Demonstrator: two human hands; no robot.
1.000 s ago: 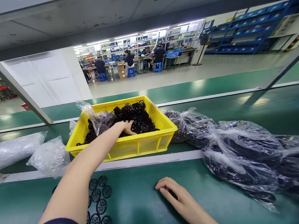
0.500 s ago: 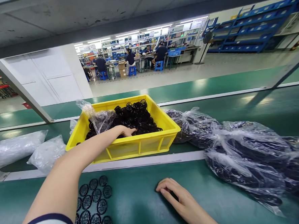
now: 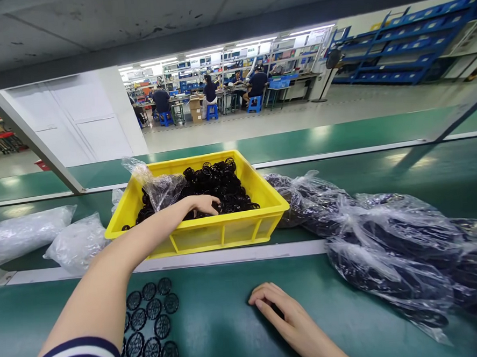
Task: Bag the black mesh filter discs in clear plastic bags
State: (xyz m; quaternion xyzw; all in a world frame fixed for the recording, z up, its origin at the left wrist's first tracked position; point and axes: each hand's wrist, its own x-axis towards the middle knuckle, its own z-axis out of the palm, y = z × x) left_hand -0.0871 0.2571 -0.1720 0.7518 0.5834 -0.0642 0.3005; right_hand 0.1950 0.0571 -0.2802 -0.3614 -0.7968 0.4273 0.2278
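Observation:
My left hand (image 3: 205,203) reaches into a yellow bin (image 3: 221,232) and its curled fingers dig into a heap of black round grille parts (image 3: 218,186). What the fingers hold is hidden by the heap. My right hand (image 3: 285,313) rests on the green table top, fingers curled over something dark that I cannot make out. Several black grille discs (image 3: 152,324) lie flat in rows on the near table under my left forearm.
Clear bags of black parts (image 3: 388,245) lie to the right of the bin; a clear bag (image 3: 158,186) hangs in its left corner. Two whitish bags (image 3: 44,239) sit left. A grey slanted frame post (image 3: 34,148) stands at left. People sit working far behind.
My left hand has lifted slightly at the wrist within the bin, fingers curling down into the parts. My right hand has stayed put.

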